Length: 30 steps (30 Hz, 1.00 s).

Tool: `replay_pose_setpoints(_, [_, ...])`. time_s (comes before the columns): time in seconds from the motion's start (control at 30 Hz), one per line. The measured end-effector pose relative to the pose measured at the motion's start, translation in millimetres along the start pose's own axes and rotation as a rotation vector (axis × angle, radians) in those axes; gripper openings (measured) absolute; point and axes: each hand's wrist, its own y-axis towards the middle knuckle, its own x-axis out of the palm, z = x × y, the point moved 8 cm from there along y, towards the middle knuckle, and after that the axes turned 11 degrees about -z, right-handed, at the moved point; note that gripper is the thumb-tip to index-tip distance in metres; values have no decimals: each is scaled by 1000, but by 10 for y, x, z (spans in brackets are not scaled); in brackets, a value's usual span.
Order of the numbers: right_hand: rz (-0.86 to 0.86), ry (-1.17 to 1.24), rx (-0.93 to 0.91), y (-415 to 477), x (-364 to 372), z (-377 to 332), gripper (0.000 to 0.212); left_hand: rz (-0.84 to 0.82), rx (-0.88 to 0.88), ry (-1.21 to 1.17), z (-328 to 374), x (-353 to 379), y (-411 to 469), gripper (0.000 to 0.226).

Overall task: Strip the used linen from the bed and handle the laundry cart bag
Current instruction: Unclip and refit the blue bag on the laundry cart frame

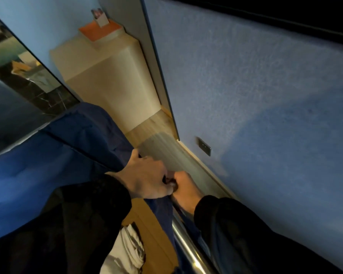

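The dark blue fabric laundry cart bag (pixel 77 147) hangs left of the shiny chrome cart rail (pixel 186 244), its edge bunched at the rail's upper end. The left hand (pixel 147 177) has its grip curled round that edge. The right hand (pixel 184 189) meets it there, and what its grip is doing is hidden. Left of the rail lies crumpled white linen (pixel 127 252).

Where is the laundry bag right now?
Head view, left and centre: the bag lies left of the rail, its edge gripped by the left hand and right hand.
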Motion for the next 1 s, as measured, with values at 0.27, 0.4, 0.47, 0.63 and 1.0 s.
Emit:
replay_pose_setpoints(0.27, [-70,185,-103,90,39,-27,35,192,126,-183,-83,-133,-61,47])
replay_pose_setpoints(0.4, [-92,226,-154,11,117,52,17,333,278,-314,-142,-113,-209,38])
replay_pose_setpoints(0.47, [-99,229,-165,-18,148,110,29,348,327,-351,-167,-86,-256,29])
replay_pose_setpoints(0.63, [-96,272,-318,-53,223,52,15,341,358,-381,-212,-46,-316,21])
replay_pose_setpoints(1.0, [-121,308,-225,-280,765,-10,15,371,323,-376,-623,237,-568,25])
